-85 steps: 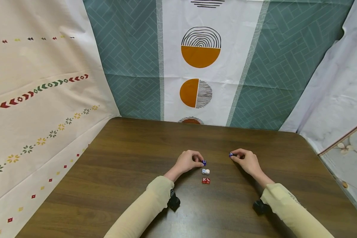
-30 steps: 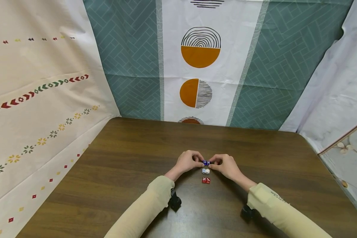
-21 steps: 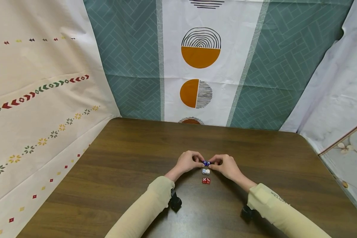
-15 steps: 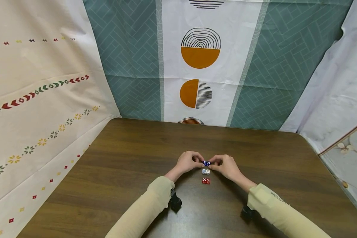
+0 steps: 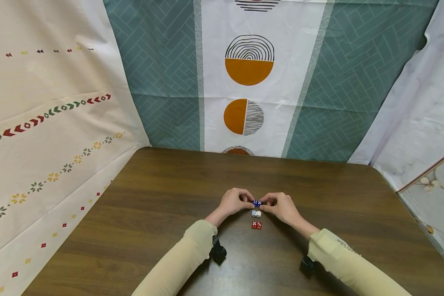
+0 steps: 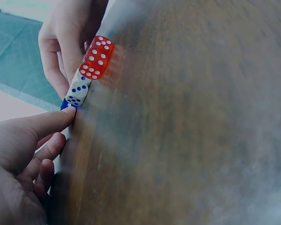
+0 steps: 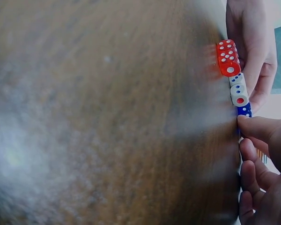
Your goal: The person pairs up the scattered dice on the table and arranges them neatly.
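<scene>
Two blue dice [image 5: 257, 203] with white pips sit side by side on the table, between both hands. With thumb and finger my left hand [image 5: 232, 202] pinches the left one, seen partly behind the thumb as a blue die [image 6: 67, 105] in the left wrist view. From the other side my right hand [image 5: 281, 206] pinches the right blue die [image 7: 245, 110]. Just nearer to me lies a pair of white dice [image 5: 256, 213], touching each other. Nearer still is a pair of red dice [image 5: 256, 225], also together. The three pairs form short rows, one in front of another.
The brown wooden table [image 5: 163, 213] reaches out on both sides of the dice. Behind it hangs a teal and white curtain [image 5: 163, 82]. Pale patterned cloths hang at the left and right. A black wrist camera [image 5: 218, 251] hangs under my left sleeve.
Since the earliest frame, my right hand has moved left, bringing its blue die against the one at my left hand. Over the last second both hands stay still.
</scene>
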Action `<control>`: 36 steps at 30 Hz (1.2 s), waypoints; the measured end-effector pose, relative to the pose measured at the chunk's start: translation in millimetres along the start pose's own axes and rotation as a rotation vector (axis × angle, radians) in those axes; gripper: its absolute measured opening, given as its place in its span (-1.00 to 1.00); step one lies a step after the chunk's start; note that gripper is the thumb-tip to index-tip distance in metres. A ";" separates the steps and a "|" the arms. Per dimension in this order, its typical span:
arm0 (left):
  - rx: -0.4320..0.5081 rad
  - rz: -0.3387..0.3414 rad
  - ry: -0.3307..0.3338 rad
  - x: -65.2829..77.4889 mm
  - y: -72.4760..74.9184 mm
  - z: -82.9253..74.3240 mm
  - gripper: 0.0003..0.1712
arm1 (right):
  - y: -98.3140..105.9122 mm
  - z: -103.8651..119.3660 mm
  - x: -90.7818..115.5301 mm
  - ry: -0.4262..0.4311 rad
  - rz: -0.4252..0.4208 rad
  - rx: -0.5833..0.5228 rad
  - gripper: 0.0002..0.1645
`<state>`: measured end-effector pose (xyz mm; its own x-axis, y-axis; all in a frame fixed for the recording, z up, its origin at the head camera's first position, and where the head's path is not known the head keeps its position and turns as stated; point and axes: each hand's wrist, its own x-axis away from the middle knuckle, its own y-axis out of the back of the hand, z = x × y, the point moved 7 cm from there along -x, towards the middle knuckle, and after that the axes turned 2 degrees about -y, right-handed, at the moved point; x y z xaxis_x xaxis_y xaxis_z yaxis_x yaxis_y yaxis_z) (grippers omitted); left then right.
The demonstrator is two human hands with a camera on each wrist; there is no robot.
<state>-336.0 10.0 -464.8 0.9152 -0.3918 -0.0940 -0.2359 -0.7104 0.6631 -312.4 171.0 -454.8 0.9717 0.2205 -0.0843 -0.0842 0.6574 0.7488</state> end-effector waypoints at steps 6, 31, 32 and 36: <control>0.002 -0.004 0.002 0.0 0.0 0.4 -0.89 | -0.3 -0.1 -0.2 -0.001 -0.004 -0.004 -0.87; 0.002 -0.001 -0.014 1.0 1.2 -1.5 -0.87 | 0.0 0.6 0.3 -0.006 -0.008 -0.004 -0.87; 0.000 -0.001 -0.014 0.9 1.0 -1.6 -0.87 | 0.2 0.4 0.4 -0.007 -0.008 -0.004 -0.86; 0.001 -0.007 -0.017 0.4 0.7 -1.9 -0.87 | 0.6 0.0 0.8 -0.010 -0.008 -0.002 -0.86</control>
<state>-335.2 10.5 -463.0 0.9112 -0.3968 -0.1109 -0.2303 -0.7137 0.6615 -311.7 171.5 -454.4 0.9745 0.2082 -0.0842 -0.0767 0.6608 0.7466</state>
